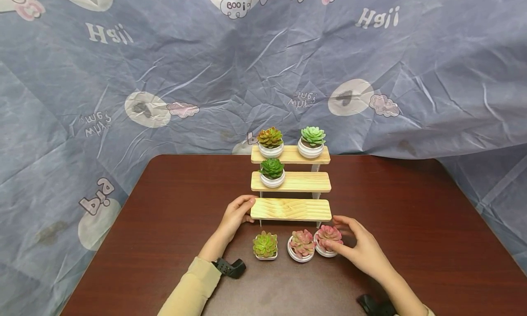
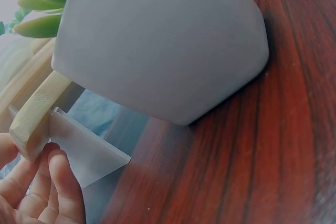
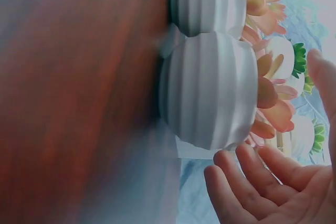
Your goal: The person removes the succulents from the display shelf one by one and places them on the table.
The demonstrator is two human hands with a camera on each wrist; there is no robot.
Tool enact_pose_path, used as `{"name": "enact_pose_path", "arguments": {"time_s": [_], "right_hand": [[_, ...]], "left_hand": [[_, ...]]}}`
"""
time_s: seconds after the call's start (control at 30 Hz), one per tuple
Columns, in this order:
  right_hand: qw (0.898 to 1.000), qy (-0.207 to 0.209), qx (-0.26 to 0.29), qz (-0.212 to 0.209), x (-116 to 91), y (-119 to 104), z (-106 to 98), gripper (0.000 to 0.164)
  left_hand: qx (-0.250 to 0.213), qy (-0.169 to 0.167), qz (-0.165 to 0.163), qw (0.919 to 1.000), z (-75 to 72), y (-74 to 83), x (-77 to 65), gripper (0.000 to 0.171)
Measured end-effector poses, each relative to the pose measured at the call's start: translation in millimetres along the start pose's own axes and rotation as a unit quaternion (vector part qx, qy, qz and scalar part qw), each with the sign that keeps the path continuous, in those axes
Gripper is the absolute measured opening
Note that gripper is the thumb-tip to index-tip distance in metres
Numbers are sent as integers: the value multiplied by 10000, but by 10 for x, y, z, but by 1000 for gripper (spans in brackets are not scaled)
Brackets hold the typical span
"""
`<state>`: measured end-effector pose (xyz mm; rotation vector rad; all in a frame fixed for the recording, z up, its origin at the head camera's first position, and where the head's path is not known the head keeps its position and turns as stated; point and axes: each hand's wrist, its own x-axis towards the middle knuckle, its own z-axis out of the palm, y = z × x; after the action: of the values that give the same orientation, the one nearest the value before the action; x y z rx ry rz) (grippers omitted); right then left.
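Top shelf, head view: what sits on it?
On the shelf, a reddish-green plant sits left and a pale green plant right, both in white pots, which hide the shelf directly beneath them.

Background: blue-grey cloth (image 1: pixel 230 78), creased, spread behind table (image 1: pixel 185 192) and down both its sides. Cloth prints: white "Hgii" lettering (image 1: pixel 109 34), pale ovals (image 1: pixel 147 109), pink cloud shapes (image 1: pixel 183 109), "BOO" bubble (image 1: pixel 235 4) at top. Furniture: table only in my sight, dark red-brown, streaked wood grain, rear corners rounded. Light: diffuse; greyish sheen (image 1: pixel 263 293) on near middle of table.
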<state>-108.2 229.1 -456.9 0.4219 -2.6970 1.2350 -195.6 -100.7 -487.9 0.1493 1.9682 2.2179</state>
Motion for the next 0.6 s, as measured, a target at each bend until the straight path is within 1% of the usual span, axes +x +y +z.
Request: {"name": "enact_pose_path", "arguments": {"time_s": [0.13,0.23,0.43,0.5,0.6], "right_hand": [[9998,123,-22,-124,75,-38,-31,59],[9996,166,58,-207,143,-68,-48,58],[9977,331,90,-589,283,-120,-63,52],[9974,360,41,-630,324,-133,-73,51],[9975,386,55,-584,385,-150,-85,50]], "left_hand": [[54,-33,3,10000,35,119,-56,33],[49,-33,-12,10000,40,132,-58,33],[7,-55,-16,10000,42,137,-63,31],[22,-49,-23,10000,41,137,-64,31],[35,-40,-28,10000,41,142,-66,32]]}}
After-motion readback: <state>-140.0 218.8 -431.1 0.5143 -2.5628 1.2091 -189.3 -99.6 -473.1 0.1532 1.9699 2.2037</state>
